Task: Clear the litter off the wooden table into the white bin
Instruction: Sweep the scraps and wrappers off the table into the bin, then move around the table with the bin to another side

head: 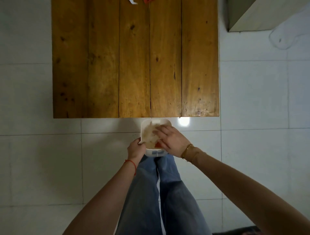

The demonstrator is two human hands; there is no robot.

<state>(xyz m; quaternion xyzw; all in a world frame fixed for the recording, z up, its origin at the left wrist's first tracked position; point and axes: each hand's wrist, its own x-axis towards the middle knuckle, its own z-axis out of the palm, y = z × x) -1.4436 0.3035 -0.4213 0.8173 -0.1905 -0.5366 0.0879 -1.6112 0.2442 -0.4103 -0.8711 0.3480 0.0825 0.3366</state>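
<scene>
The white bin (145,123) stands on the floor just in front of the wooden table (134,58), by my feet. My left hand (135,148) grips the bin's near left rim. My right hand (171,139) lies flat over the bin's opening, fingers spread, resting on pale crumpled litter (150,134) inside it. An orange scrap (157,145) shows under that hand. At the table's far edge lie a white scrap (133,2) and a red scrap (147,1), both cut off by the frame's top.
White floor tiles (50,167) surround the table. A pale cabinet or bench corner (261,16) sits at the upper right. My legs in blue jeans (159,192) stand behind the bin. A glare spot (183,121) shines on the floor beside the bin.
</scene>
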